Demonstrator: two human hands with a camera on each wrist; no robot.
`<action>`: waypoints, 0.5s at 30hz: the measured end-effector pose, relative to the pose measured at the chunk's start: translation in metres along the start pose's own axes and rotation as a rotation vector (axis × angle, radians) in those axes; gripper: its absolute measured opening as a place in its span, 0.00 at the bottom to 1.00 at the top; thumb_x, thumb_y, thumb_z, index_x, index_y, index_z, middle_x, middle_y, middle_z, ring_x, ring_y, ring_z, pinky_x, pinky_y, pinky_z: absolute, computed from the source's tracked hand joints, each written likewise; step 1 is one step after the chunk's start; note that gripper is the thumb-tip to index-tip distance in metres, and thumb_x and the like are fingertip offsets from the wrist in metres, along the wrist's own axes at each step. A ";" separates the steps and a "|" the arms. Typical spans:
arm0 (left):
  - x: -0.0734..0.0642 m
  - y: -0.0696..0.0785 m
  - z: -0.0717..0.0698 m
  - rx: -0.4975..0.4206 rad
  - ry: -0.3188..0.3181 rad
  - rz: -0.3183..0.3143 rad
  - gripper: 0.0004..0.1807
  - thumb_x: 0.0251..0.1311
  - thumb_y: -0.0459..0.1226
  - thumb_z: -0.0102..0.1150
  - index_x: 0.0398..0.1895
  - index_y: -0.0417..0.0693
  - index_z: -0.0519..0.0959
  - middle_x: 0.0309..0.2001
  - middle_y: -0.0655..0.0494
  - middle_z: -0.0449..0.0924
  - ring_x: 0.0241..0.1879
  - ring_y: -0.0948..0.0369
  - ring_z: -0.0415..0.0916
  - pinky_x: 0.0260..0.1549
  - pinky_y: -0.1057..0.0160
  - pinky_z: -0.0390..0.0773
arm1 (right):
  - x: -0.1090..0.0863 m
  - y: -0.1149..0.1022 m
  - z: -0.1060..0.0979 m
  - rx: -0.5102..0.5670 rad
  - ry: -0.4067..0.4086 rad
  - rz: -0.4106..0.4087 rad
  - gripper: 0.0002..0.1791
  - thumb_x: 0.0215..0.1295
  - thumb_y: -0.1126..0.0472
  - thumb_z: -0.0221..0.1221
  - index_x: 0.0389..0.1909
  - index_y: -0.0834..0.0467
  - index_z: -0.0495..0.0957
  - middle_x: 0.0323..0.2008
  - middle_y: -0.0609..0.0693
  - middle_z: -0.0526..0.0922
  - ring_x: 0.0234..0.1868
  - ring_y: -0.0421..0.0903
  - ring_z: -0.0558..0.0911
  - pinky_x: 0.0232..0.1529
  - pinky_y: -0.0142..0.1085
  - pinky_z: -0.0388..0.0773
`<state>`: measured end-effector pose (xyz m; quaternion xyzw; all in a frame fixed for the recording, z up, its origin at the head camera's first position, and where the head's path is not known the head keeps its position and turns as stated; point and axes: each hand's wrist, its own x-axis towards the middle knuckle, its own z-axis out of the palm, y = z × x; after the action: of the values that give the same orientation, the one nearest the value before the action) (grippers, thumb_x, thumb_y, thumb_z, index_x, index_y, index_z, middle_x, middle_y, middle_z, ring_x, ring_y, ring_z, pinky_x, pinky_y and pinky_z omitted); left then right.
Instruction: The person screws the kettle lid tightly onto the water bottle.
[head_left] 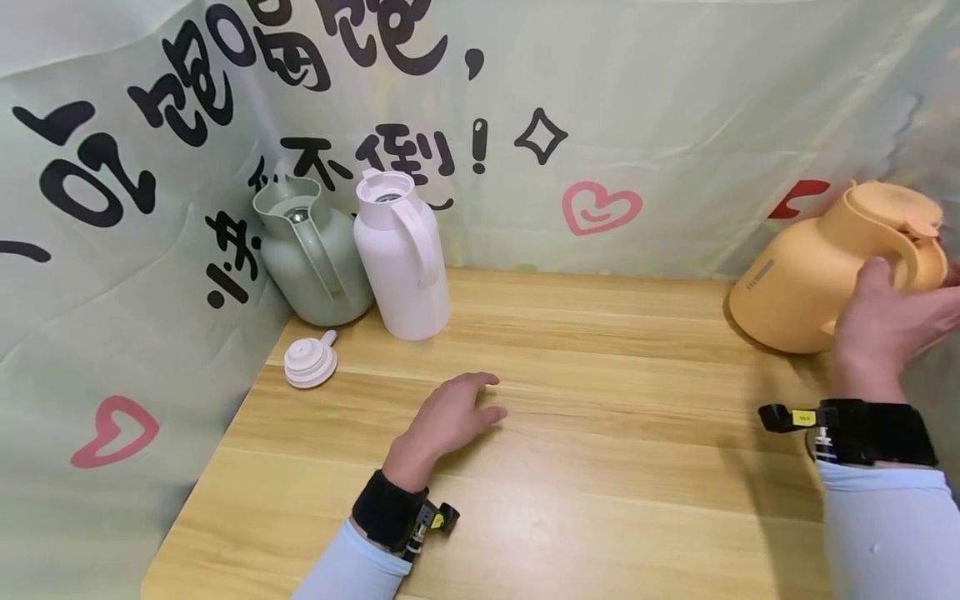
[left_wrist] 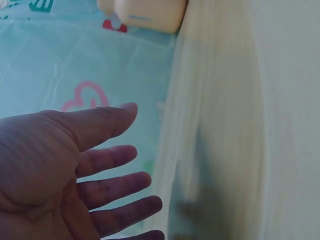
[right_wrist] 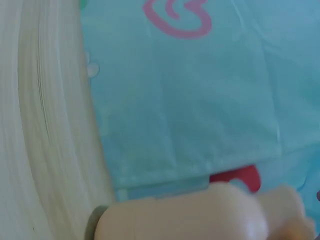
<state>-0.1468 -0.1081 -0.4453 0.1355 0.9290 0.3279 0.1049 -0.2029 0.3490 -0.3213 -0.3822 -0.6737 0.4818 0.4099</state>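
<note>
Standing upright, the orange round-bodied plastic-looking jug (head_left: 798, 271) has right hand (head_left: 885, 333) at its handle (head_left: 905, 265), grip unclear; left hand (head_left: 447, 419) empty, fingers spread, well left of it.

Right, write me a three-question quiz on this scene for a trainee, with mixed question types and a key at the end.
1. True or false: the white lid lies on the table.
2. Multiple choice: which is nearest the right hand?
A) green jug
B) white jug
C) orange jug
3. Count: how many of those three have an open top in the head view?

Key:
1. True; it lies in front of the green jug.
2. C.
3. Two, the green jug and the white jug; the orange jug has its top covered.
</note>
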 end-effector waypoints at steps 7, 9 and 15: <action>-0.001 -0.008 -0.014 -0.054 0.138 -0.087 0.23 0.72 0.48 0.66 0.65 0.52 0.81 0.65 0.51 0.82 0.68 0.50 0.77 0.65 0.46 0.76 | -0.024 0.018 0.011 0.039 0.005 -0.335 0.16 0.68 0.56 0.57 0.53 0.41 0.66 0.53 0.33 0.61 0.59 0.28 0.65 0.64 0.24 0.60; -0.001 -0.010 -0.018 -0.074 0.184 -0.117 0.20 0.72 0.48 0.65 0.63 0.53 0.82 0.63 0.51 0.83 0.65 0.50 0.78 0.64 0.46 0.77 | -0.034 0.023 0.014 0.083 -0.043 -0.367 0.14 0.67 0.59 0.56 0.48 0.40 0.66 0.50 0.33 0.61 0.53 0.27 0.68 0.60 0.25 0.66; 0.005 -0.013 -0.035 -0.155 0.352 -0.150 0.14 0.74 0.45 0.60 0.55 0.52 0.85 0.57 0.51 0.86 0.61 0.50 0.81 0.61 0.47 0.78 | -0.068 0.045 0.024 0.083 -0.213 -0.367 0.07 0.70 0.58 0.60 0.42 0.41 0.75 0.42 0.30 0.70 0.42 0.27 0.74 0.47 0.24 0.72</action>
<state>-0.1642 -0.1367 -0.4278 -0.0023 0.9125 0.4083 -0.0250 -0.1942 0.2903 -0.3815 -0.1827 -0.7512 0.4639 0.4325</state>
